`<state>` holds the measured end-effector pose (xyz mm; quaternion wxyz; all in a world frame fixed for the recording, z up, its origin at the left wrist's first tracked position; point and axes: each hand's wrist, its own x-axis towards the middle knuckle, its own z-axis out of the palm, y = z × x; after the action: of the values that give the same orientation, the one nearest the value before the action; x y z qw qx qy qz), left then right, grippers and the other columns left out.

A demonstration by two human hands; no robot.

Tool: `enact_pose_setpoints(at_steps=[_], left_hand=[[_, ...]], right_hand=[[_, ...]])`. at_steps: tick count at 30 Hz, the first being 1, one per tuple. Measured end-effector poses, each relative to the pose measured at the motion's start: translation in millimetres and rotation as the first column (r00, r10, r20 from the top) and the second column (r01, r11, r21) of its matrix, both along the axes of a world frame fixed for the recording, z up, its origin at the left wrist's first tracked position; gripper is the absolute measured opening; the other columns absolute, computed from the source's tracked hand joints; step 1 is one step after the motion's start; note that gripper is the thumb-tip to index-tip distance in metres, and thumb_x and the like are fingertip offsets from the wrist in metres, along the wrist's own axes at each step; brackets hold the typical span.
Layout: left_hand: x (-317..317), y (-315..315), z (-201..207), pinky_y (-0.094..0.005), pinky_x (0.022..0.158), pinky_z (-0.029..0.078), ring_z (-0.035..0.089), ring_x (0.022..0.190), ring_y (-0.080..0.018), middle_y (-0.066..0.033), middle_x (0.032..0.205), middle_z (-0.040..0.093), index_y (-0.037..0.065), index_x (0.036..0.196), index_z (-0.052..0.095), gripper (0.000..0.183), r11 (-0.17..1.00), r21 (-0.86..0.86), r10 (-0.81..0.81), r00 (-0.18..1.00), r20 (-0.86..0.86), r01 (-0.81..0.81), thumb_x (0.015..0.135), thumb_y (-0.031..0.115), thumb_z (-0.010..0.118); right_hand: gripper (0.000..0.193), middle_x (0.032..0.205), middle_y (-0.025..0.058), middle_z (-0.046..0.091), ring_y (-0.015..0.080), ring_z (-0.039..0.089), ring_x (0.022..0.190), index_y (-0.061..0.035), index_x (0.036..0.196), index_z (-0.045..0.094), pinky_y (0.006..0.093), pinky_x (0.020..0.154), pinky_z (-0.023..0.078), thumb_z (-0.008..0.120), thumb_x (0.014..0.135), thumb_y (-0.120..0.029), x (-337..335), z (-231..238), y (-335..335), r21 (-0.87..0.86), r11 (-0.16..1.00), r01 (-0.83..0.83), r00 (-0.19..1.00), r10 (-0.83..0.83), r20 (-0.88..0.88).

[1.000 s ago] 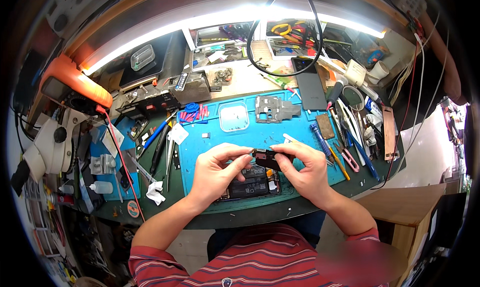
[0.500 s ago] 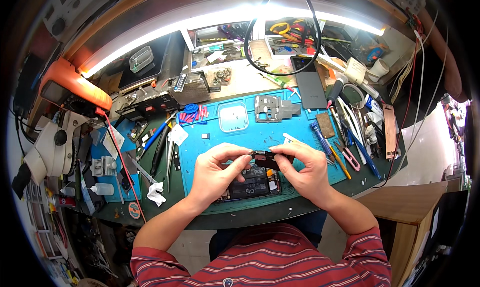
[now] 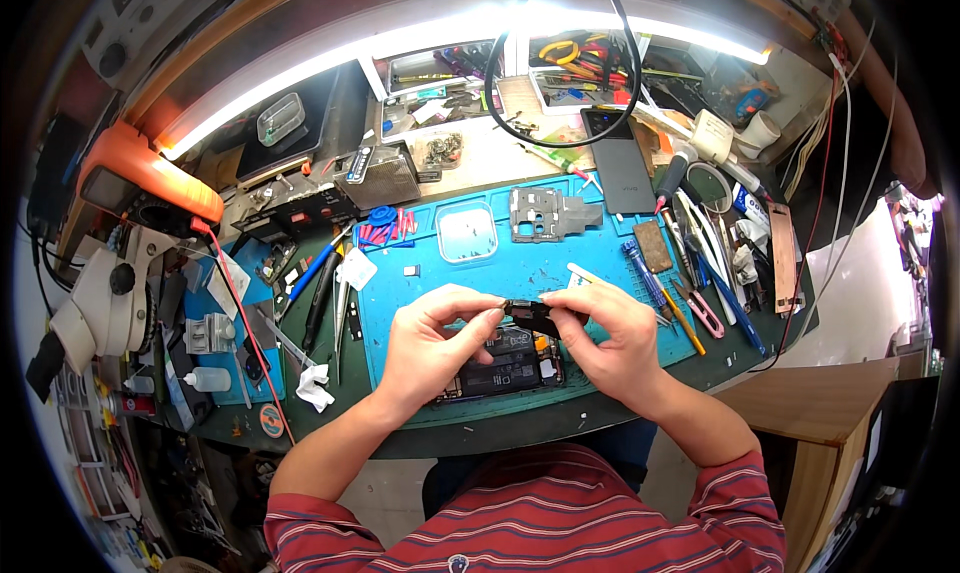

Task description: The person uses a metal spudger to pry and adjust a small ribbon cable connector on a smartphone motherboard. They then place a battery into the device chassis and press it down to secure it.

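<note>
Close over the near side of the desk (image 3: 480,436), both hands are narrowed to a fingertip pinch. The left hand (image 3: 428,341) has one end of a small dark phone component (image 3: 528,315); the right hand (image 3: 618,341) has the other. Holding it by its ends probably leaves its middle in plain sight, though the fingertips hide just where each grips.

Below it lies an opened smartphone (image 3: 500,368), its black battery facing up, partly covered by the left hand. It rests on a blue work mat (image 3: 385,291), which likely spares it from the hard surface. To the right, a blue screwdriver (image 3: 643,271) and pink-handled pliers (image 3: 705,316) lie slantwise, near enough, I'd say, for that hand.

Farther up the mat, a clear plastic tray (image 3: 462,219) holds a few tiny bits, its rim presumably keeping them from straying. Beside it a grey phone inner plate (image 3: 540,215) lies flat, apart from the tools. Behind that, a dark grey smartphone (image 3: 622,171) rests against the back ledge. Across the far side a bright light strip (image 3: 530,19) seems placed to brighten the whole surface.
</note>
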<state>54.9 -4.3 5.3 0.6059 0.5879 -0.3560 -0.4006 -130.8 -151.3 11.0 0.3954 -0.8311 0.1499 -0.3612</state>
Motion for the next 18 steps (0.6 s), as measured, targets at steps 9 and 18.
enact_pose_setpoints(at_steps=[9,18], left_hand=[[-1.2,1.5,0.3,-0.0257,0.061,0.063,0.071,0.087,-0.0131,-0.009,0.106,0.073,-0.004,0.116,0.077,0.016,1.0,0.01,0.013,0.994,-0.108,-0.012,0.104,0.006,0.072],[-2.9,0.6,0.3,-0.0246,0.06,0.062,0.072,0.085,-0.0134,-0.0104,0.108,0.073,-0.005,0.116,0.077,0.016,0.999,0.018,0.037,0.999,-0.032,-0.036,0.104,0.005,0.072]], right_hand=[[0.016,0.093,0.009,0.08,0.0165,0.071,0.071,-0.0015,0.108,0.08,0.0304,0.07,0.058,0.077,0.091,0.001,0.0,-5.7,-2.5,0.14,0.99,0.004,1.0,-0.005,0.004],[0.018,0.095,0.0095,0.08,0.0174,0.072,0.075,-0.0023,0.109,0.08,0.0306,0.07,0.057,0.077,0.092,0.001,-1.0,-2.3,-1.8,0.121,0.993,-0.007,1.0,0.007,0.004]])
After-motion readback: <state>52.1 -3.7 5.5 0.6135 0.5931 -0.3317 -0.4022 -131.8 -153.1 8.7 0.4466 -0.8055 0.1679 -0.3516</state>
